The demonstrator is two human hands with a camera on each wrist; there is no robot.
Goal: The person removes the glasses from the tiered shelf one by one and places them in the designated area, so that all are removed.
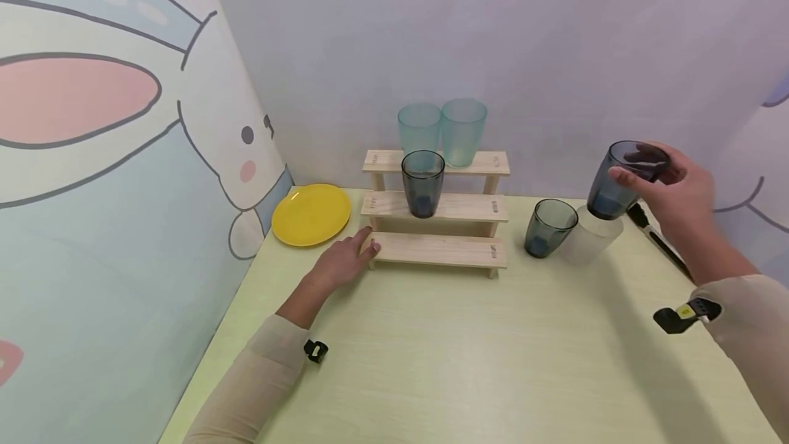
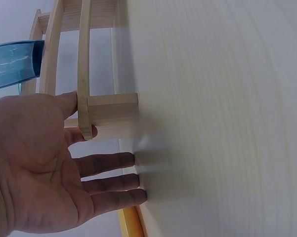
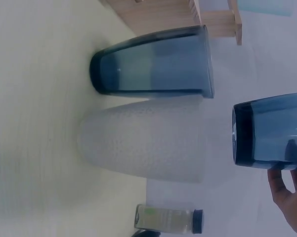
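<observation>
My right hand [image 1: 687, 197] grips a dark blue drinking glass [image 1: 607, 187] near its rim and holds it up above the table at the right. In the right wrist view this glass [image 3: 276, 131] is upheld beside a frosted clear cup [image 3: 143, 140] and a second dark blue glass [image 3: 153, 64], which stand on the table. My left hand [image 1: 344, 259] pinches the left end of the lowest board of a three-step wooden rack [image 1: 440, 250] between thumb and index finger. The other fingers [image 2: 111, 185] extend down beside it. Another dark blue glass [image 1: 422, 183] stands on the middle step.
Two light teal cups [image 1: 464, 132] stand side by side on the top step. A yellow plate [image 1: 311, 214] lies left of the rack. Behind my right hand lies a black-ended long item [image 1: 659, 242]; a small dark-capped bottle [image 3: 168, 219] shows nearby. Fabric walls enclose the table.
</observation>
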